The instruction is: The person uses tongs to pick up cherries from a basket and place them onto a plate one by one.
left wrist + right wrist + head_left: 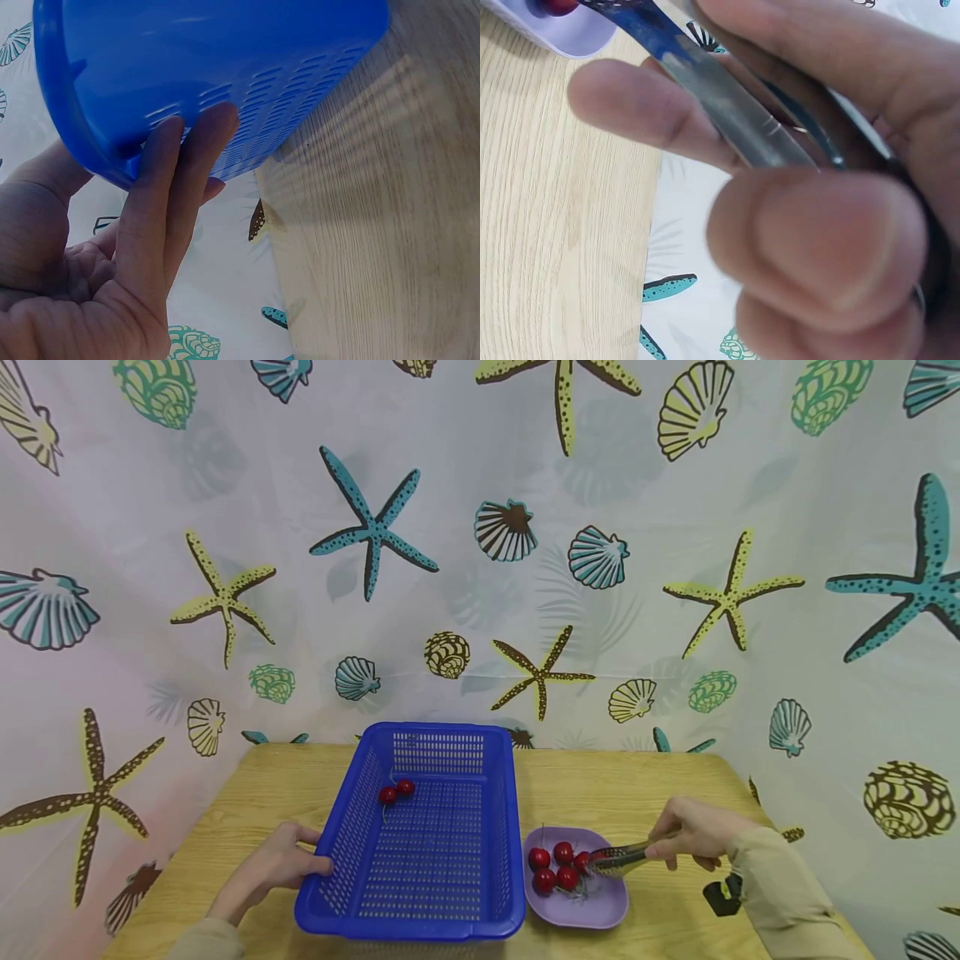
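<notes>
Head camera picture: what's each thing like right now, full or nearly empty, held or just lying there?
Blue basket, open side up, nearly empty, two cherries lying inside.
Purple bowl, open side up, partly filled with more cherries.
Tongs, held, tips at the bowl's cherries; can't tell if they pinch one.
Left hand, gripping the basket's rim.
Right hand, holding the tongs.

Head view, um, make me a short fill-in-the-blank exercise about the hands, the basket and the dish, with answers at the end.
1. The basket that the left hand holds is coloured ____.
2. The number of cherries inside it is ____.
3. The right hand holds a pair of ____.
4. Seen from the head camera, the purple dish is on the basket's ____ side.

Missing words: blue; two; tongs; right.
</notes>
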Available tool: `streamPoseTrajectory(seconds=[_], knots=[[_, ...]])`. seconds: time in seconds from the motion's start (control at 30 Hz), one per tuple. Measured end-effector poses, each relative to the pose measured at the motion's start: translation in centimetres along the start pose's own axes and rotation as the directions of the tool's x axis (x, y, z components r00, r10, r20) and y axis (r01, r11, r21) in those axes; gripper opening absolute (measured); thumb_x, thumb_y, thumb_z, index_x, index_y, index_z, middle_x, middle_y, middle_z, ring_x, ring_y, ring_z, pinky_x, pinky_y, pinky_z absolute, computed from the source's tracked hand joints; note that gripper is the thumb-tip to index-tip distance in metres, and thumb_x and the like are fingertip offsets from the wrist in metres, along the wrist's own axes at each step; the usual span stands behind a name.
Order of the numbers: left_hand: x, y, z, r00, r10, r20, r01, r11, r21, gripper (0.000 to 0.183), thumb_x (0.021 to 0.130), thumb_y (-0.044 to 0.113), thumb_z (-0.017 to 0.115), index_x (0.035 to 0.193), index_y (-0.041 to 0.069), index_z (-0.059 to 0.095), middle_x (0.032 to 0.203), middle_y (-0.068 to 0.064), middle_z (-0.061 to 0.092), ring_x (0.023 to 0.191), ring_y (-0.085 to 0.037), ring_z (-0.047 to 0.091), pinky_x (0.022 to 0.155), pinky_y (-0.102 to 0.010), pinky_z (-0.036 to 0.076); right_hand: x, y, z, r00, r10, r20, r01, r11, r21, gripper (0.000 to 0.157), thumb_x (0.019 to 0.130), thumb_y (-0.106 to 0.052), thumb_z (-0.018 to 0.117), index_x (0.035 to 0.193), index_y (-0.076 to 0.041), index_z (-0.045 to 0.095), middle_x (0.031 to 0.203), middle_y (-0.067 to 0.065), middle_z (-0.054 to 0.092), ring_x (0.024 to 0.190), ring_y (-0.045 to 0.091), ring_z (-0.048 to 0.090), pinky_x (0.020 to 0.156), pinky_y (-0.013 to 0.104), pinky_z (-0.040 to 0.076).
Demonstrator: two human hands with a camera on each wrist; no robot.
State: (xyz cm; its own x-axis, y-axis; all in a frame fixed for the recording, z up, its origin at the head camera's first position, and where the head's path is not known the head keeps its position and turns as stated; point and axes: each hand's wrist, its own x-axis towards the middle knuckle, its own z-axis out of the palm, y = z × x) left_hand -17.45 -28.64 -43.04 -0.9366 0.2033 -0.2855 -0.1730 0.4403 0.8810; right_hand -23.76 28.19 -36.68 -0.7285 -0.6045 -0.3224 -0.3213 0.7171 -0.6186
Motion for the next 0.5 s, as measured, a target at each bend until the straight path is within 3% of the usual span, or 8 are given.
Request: streamPoseTrajectory(seconds=[0.17,0.5], knots=[[0.01,-0.01,0.01,1.000,0.004,0.001,-0.004,1.000,0.001,0.043,0.085,0.001,0.063,0.120,-0.023,0.058,0.096,-0.026,0.075,0.086,-0.029,0.077,0.076,-0.042,0.065,0.22,0.09,0.29,0.999,0.036,0.019,-0.036,0.999,-0.007,0.016,0.093,-0.024,0.068,0.086,-0.015,0.081,0.065,0.000,0.072,0.034,-0.002,0.036,0.036,0.015,0.030],[0.15,-0.10,-0.05,1.000,0.004,0.007,-0.004,1.000,0.006,0.043,0.085,0.001,0.063,0.120,-0.023,0.058,0.098,-0.026,0.075,0.087,-0.030,0.077,0.077,-0.043,0.065,0.69,0.39,0.68,0.998,0.062,0.015,-0.061,0.998,-0.018,0.014,0.092,-0.022,0.071,0.084,-0.016,0.081,0.061,0.000,0.070,0.034,-0.001,0.037,0.037,0.015,0.030]])
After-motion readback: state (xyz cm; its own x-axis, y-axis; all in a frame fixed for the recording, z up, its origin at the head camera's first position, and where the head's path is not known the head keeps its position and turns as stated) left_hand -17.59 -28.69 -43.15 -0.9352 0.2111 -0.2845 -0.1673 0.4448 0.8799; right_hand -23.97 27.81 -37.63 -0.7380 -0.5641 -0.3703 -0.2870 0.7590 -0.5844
